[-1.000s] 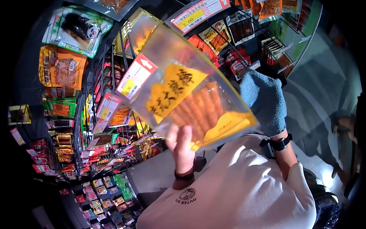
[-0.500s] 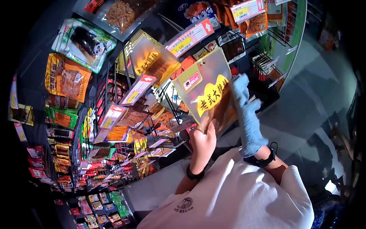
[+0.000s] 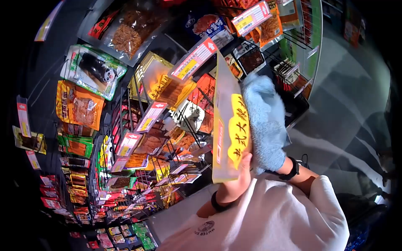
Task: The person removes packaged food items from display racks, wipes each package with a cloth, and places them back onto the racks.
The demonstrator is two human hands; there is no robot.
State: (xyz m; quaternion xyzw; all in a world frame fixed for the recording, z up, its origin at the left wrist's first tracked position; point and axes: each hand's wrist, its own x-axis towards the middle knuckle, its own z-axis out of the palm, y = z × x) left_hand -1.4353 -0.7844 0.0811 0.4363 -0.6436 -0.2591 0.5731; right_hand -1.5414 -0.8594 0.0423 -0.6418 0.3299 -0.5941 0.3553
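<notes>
My left hand point(image 3: 238, 180) grips a snack packet point(image 3: 228, 138) by its lower edge, thumb on the front. The flat plastic packet has a yellow label with black characters. It stands nearly upright, turned partly edge-on to me. A fluffy blue cleaning mitt point(image 3: 264, 121) covers my right hand and lies against the packet's right side and back. The fingers inside the mitt are hidden; just the wrist with its black band shows. Left of the packet, similar yellow-labelled packets point(image 3: 165, 85) hang on a rack hook.
Snack packets hang in rows on wire hooks across the left. Price tags point(image 3: 193, 59) jut from the hook ends close to the held packet. An orange packet point(image 3: 80, 105) and a green-edged packet point(image 3: 95, 69) hang farther left. Grey floor point(image 3: 331, 125) lies to the right.
The packet has turned from facing me to nearly edge-on. The blue mitt has come round broadside against it, and the rack view has shifted slightly.
</notes>
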